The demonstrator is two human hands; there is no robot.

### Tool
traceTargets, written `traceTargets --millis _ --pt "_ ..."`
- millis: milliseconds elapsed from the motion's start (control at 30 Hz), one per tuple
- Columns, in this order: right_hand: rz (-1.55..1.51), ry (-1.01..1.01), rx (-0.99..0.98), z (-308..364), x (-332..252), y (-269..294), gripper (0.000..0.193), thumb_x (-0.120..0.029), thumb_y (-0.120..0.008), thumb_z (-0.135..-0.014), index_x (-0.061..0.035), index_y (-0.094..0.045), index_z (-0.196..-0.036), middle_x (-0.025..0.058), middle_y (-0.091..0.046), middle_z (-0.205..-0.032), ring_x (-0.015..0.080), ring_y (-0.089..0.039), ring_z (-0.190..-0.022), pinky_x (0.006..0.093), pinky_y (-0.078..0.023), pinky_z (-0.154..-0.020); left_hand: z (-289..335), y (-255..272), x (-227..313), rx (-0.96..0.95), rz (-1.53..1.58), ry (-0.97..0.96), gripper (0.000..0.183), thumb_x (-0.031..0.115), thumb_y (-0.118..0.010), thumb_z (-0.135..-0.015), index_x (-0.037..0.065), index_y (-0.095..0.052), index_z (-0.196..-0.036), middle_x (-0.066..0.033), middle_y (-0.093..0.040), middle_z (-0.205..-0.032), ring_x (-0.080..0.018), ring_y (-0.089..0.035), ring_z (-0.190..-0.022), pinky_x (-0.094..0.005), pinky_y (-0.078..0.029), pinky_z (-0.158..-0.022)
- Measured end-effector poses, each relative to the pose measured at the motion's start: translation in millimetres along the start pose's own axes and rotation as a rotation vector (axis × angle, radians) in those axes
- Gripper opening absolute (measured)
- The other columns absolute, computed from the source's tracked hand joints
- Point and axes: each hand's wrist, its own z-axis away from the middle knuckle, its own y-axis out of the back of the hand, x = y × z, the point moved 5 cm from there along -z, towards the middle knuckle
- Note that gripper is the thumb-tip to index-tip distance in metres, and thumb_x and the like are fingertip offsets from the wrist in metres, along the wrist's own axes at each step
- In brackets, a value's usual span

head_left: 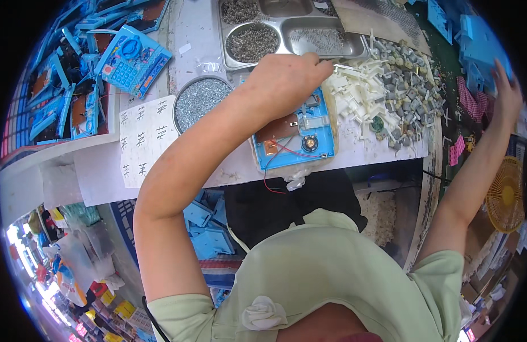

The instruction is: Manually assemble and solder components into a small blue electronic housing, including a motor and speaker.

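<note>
In front of me lies a blue plastic toy housing (328,149), its inside facing up with a brown circuit board (279,130), a small round speaker (309,143) and thin red wires. My left hand (286,82) reaches across its far edge, fingers closed at the border of a heap of white plastic parts (355,91). A pale part shows at the fingertips, but I cannot tell whether it is held. At the far right my right hand (507,94) stretches out with fingers extended, beside blue plastic casings (481,43); any contact is unclear.
Metal tray (222,51) with small metal parts stands at the back; a round bowl of screws (202,102) is left of the housing. Grey motor-like parts (414,85) lie beside the white heap. Blue housings (58,74) crowd the left; a yellow basket (505,194) is at right.
</note>
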Motion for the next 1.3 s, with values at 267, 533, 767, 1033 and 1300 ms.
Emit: traceTargets --millis 267,533,767,1033,1300 --pt "-0.980 -0.191 -0.243 245 -102 -35 0.058 0.001 -0.062 -0.090 0.0024 -0.046 -0.146 0.0188 -0.057 -0.138 0.0301 -0.060 -0.125 0.0487 -0.050 -0.109 34 24 12 0.163 0.615 0.212 0.040 0.018 -0.074 -0.088 0.006 -0.061 -0.124 -0.0049 -0.066 -0.103 -0.0198 -0.066 -0.086 -0.0350 -0.052 -0.070" --pt "-1.269 -0.391 -0.643 325 -185 -162 0.057 0.000 -0.075 -0.090 0.0047 -0.049 -0.140 0.0116 -0.072 -0.104 0.0187 -0.072 -0.091 0.0319 -0.060 -0.078 90 3 21 0.705 2.109 0.573 0.024 0.024 -0.062 -0.104 0.005 -0.061 -0.120 0.0027 -0.060 -0.083 -0.0052 -0.042 -0.060 -0.0229 -0.034 -0.052" --pt "-0.660 -0.252 -0.879 326 -145 -143 0.054 -0.010 -0.067 -0.099 -0.0036 -0.046 -0.148 0.0008 -0.061 -0.074 0.0085 -0.056 -0.061 0.0268 -0.045 -0.056 113 5 20 0.454 1.506 0.790 0.043 0.019 -0.064 -0.102 -0.004 -0.052 -0.137 -0.0009 -0.061 -0.080 -0.0047 -0.050 -0.059 -0.0210 -0.039 -0.051" --pt "-0.107 0.063 -0.840 358 -122 -146 0.047 -0.019 -0.068 -0.097 -0.0086 -0.053 -0.140 0.0075 -0.055 -0.062 0.0234 -0.057 -0.053 0.0343 -0.045 -0.055 115 -12 13 0.330 0.523 0.636 0.073 0.023 -0.077 -0.087 -0.001 -0.046 -0.148 -0.0058 -0.054 -0.065 -0.0183 -0.058 -0.056 -0.0318 -0.046 -0.053" --pt "-0.180 0.160 -0.862 351 -128 -166 0.043 -0.019 -0.069 -0.097 -0.0106 -0.057 -0.137 0.0074 -0.055 -0.061 0.0217 -0.058 -0.054 0.0339 -0.045 -0.054 128 -14 7 0.380 0.588 0.721 0.063 0.023 -0.075 -0.089 0.001 -0.051 -0.144 -0.0037 -0.050 -0.065 -0.0171 -0.052 -0.054 -0.0319 -0.044 -0.052"
